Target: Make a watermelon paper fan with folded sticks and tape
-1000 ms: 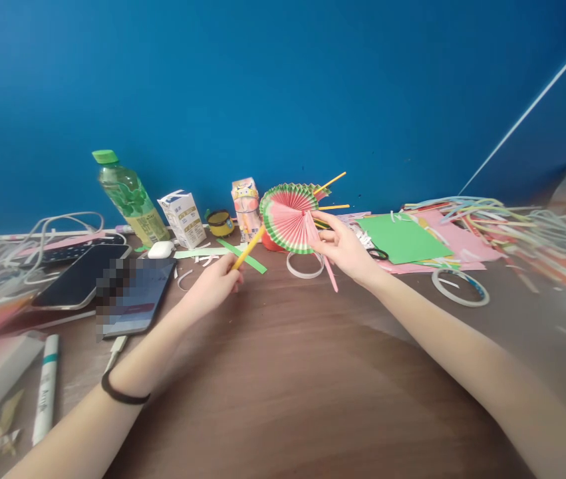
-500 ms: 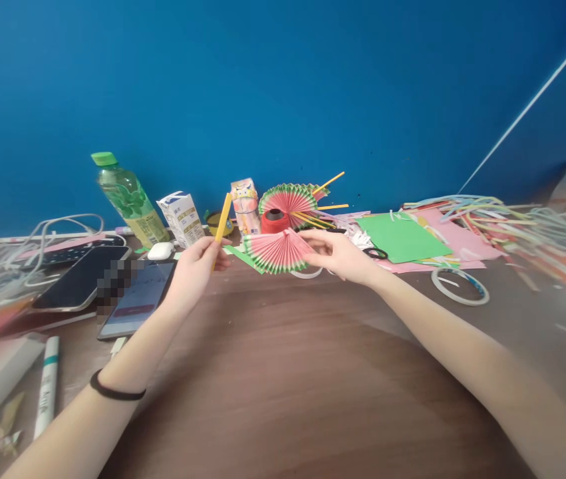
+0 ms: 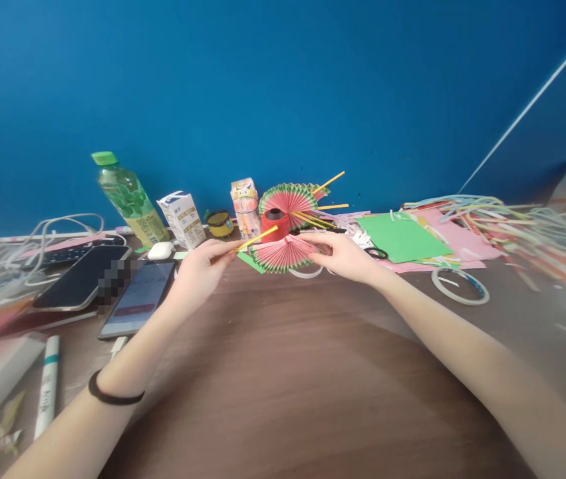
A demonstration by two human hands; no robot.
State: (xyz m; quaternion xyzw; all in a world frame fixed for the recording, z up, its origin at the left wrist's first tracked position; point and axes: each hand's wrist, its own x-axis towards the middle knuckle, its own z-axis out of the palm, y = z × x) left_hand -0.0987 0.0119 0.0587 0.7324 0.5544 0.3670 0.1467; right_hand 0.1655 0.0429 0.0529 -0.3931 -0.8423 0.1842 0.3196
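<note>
My left hand (image 3: 206,268) pinches a thin yellow stick (image 3: 259,239), which slants up and to the right past the fan's left side. Held by its right side in my right hand (image 3: 335,255) is a pleated paper fan (image 3: 283,255), pink with a green edge, its folds opening downward. A green paper piece (image 3: 251,262) shows at the fan's left. Behind it stands a red spool (image 3: 273,227) with a dark top. More pleated watermelon-coloured fans (image 3: 287,197) with yellow sticks (image 3: 331,182) lie behind the spool.
At the left are a green-capped bottle (image 3: 130,201), a white carton (image 3: 183,220), two phones (image 3: 139,299), cables and a marker (image 3: 48,382). Green paper (image 3: 402,238), a tape roll (image 3: 460,287) and paper strips (image 3: 502,211) lie right. A blue wall (image 3: 283,86) rises behind.
The yellow stick has tipped from nearly upright to a low slant toward the fan. My left hand has turned with it, while the right hand keeps the fan in nearly the same place.
</note>
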